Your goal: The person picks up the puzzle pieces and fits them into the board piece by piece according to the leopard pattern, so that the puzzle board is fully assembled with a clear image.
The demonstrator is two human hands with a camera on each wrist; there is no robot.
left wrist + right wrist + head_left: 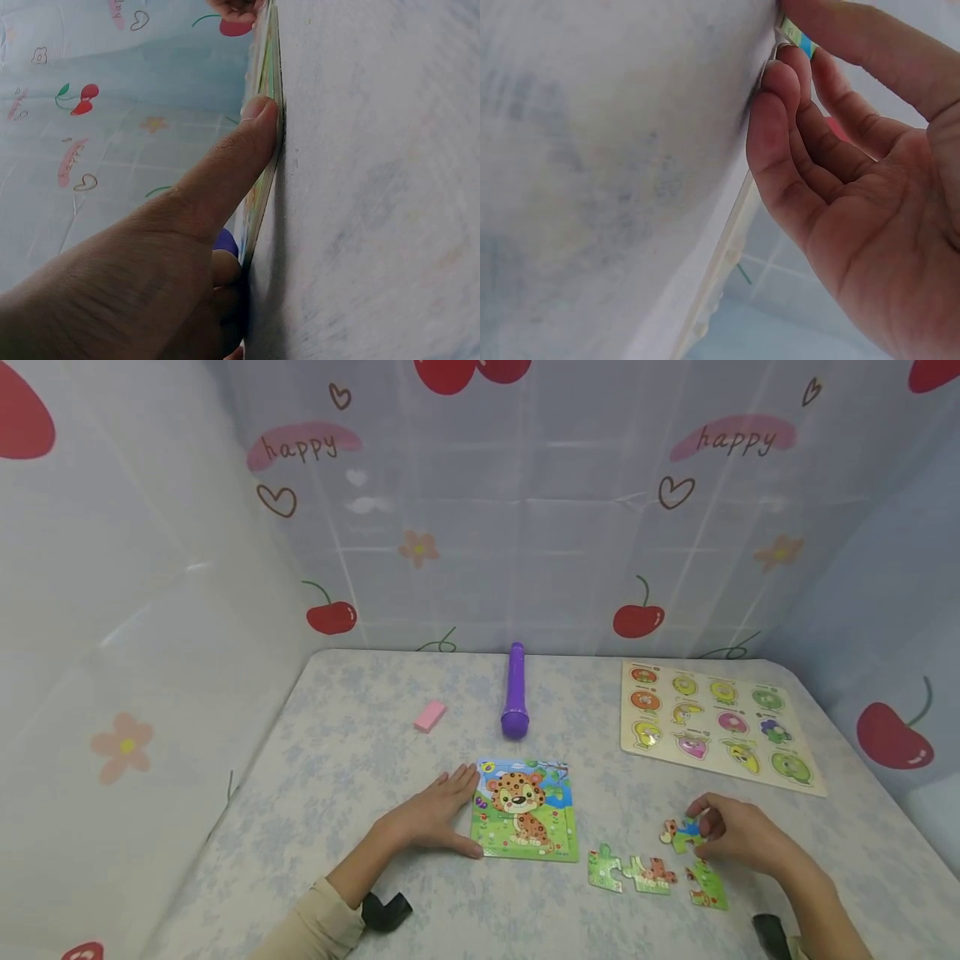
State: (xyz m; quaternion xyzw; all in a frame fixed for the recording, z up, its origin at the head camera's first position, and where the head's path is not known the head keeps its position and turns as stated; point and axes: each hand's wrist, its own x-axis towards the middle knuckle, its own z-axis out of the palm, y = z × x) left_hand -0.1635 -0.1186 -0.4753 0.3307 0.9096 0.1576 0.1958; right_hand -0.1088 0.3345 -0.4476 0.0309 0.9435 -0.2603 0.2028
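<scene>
A square jigsaw puzzle (517,810) with a cartoon leopard lies on the table. My left hand (435,814) rests at its left side, fingers extended and touching the edge. In the left wrist view the thumb (232,165) lies against the puzzle's edge (261,202). My right hand (738,833) pinches a blue-and-green puzzle piece (686,835) between thumb and fingers; part of that piece (801,39) shows in the right wrist view. Close by lie loose pieces: a green one (603,868), a spotted one (651,875) and another green one (708,885).
A purple toy microphone (515,693) lies beyond the puzzle, with a pink block (431,716) left of it. At the back right is a fruit picture board (712,722). Printed curtains (480,527) enclose the table's back and sides.
</scene>
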